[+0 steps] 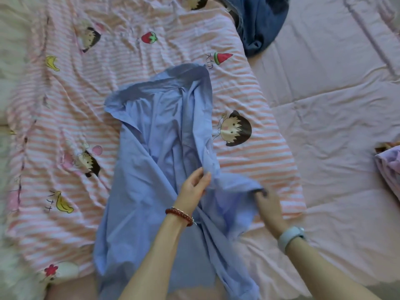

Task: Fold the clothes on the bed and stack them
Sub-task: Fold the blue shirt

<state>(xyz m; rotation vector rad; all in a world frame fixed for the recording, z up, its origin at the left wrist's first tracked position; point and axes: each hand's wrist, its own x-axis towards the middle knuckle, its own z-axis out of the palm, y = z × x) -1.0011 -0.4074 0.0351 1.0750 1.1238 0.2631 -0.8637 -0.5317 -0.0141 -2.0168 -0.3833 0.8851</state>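
Nearest, the left hand pinches a front edge of the thin, creased blue shirt, while the right hand grips a bunched part beside it, fingertips tucked under the cloth. The shirt lies unfolded beyond the fingers on a striped cartoon quilt, so folding seems barely begun. Farther off, a dark blue garment waits crumpled; no stack shows.

Striped cartoon quilt, pink sheet
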